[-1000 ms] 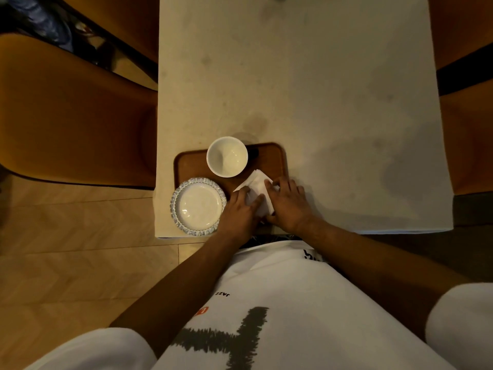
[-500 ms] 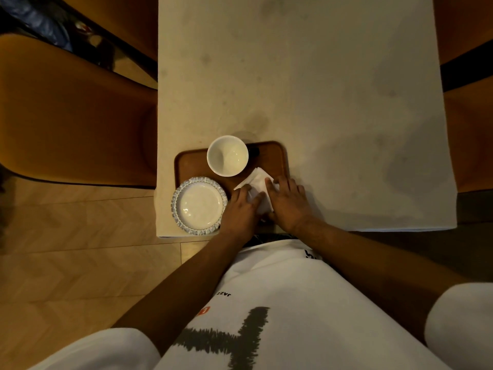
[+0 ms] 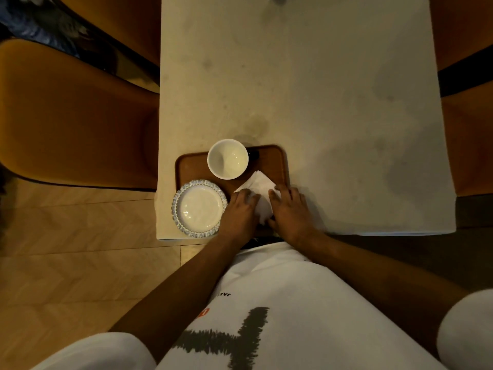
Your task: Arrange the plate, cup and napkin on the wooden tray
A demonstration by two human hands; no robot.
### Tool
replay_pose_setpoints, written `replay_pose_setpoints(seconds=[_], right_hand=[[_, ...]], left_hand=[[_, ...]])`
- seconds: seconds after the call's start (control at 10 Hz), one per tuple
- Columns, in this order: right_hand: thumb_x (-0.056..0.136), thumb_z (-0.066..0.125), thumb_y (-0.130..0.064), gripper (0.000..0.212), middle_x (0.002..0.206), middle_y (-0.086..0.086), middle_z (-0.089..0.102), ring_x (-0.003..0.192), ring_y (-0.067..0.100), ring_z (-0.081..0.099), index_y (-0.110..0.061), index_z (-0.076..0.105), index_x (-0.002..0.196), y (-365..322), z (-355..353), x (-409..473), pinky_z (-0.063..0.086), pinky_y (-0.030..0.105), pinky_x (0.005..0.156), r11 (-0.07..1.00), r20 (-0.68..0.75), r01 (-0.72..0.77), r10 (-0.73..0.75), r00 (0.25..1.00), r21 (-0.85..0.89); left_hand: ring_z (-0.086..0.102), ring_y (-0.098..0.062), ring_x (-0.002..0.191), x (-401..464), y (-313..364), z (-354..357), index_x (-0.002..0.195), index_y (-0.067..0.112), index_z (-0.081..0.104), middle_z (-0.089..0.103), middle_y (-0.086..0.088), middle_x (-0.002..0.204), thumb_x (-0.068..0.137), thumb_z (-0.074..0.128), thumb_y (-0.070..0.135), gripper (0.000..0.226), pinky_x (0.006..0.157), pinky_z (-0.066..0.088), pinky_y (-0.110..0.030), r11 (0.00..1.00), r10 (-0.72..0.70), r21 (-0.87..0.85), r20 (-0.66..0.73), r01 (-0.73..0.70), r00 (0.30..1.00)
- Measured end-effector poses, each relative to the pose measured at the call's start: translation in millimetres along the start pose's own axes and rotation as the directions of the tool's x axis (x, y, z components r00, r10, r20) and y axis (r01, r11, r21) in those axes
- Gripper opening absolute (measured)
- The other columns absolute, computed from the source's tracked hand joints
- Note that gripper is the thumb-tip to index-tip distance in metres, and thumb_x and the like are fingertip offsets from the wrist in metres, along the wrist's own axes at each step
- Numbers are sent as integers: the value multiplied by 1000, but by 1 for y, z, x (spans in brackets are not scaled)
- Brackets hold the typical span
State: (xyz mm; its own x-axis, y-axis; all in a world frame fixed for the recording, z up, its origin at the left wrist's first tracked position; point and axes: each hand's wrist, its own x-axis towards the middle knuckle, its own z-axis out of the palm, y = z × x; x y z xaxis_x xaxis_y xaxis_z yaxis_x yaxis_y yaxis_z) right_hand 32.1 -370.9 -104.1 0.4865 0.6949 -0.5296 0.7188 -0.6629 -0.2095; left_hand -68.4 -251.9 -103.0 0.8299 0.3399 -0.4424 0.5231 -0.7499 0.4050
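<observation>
Both hands, left hand (image 3: 240, 209) and right hand (image 3: 289, 209), press flat on the napkin (image 3: 258, 186) at the wooden tray (image 3: 274, 161)'s near right corner; next, straightening it.

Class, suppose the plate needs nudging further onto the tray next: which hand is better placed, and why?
Probably the left hand: it lies right beside the plate, which overhangs the wooden tray. The right hand sits beyond the napkin, farther off.

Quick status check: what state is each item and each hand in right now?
cup: upright, empty, on the tray
plate: empty, on the tray's near-left corner
napkin: folded, lying on the tray
wooden tray: on the table
left hand: flat on napkin
right hand: flat on napkin
</observation>
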Motion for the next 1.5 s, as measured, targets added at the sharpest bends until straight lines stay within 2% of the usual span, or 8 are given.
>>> replay_pose_setpoints(seconds=[0.1,0.6,0.8,0.9,1.0,1.2,1.4,1.5], right_hand=[[93,56,-44,70,153,16,33,138,34,31,-12,30,149,3,5,-3,29,44,114,1000,-28,-8,8,1000,11],[94,54,-40,67,151,18,36,137,34,34,-9,32,149,6,8,1,32,44,114,999,-16,13,-12,1000,37],[93,53,-41,62,155,15,32,141,34,31,-16,37,147,2,8,-4,28,47,115,997,-62,-13,17,998,71],[95,49,-44,64,160,14,24,147,34,23,-18,31,150,5,3,1,20,48,119,996,-54,27,-22,998,86],[96,47,-44,64,162,12,19,149,33,17,-20,27,152,12,-4,6,16,48,121,992,-7,37,-37,999,124],[93,56,-29,58,161,10,26,146,31,25,-21,37,148,40,-33,14,27,44,119,973,11,83,-88,996,214],[95,44,-50,60,163,11,19,146,37,25,-21,38,147,82,-62,29,30,48,116,982,146,-118,97,985,146],[94,41,-59,70,162,14,21,142,38,32,-15,38,149,106,-94,43,31,50,115,961,260,-265,235,936,83]], left_hand=[[48,-36,124,-1,-3,0,132,7,55,53,-17,137,85,65,18,49,101,45,-42,1000,-5,24,-87,7,996],[38,-34,130,1,-3,9,135,9,48,42,-16,143,84,64,21,55,102,46,-40,998,-31,53,-29,33,999],[45,-38,127,-3,2,3,132,2,53,49,-21,138,85,60,15,49,106,42,-42,999,-37,-26,-76,35,996],[53,-39,122,-4,8,-2,126,-3,58,58,-24,131,83,60,13,47,108,42,-45,999,28,-31,-144,-33,989],[51,-37,125,-4,18,-7,128,-2,58,58,-22,133,86,61,14,46,109,38,-44,996,87,-24,-127,-91,988],[56,-33,114,22,44,-28,123,6,62,62,-16,125,94,53,16,32,99,43,-41,973,229,-1,5,-229,973],[63,-30,104,73,71,-74,111,9,64,66,-13,111,92,58,25,26,84,49,-36,982,187,9,136,-190,973],[64,-31,108,97,80,-109,116,10,65,67,-12,116,89,64,38,38,88,49,-36,977,101,151,283,-148,954]])
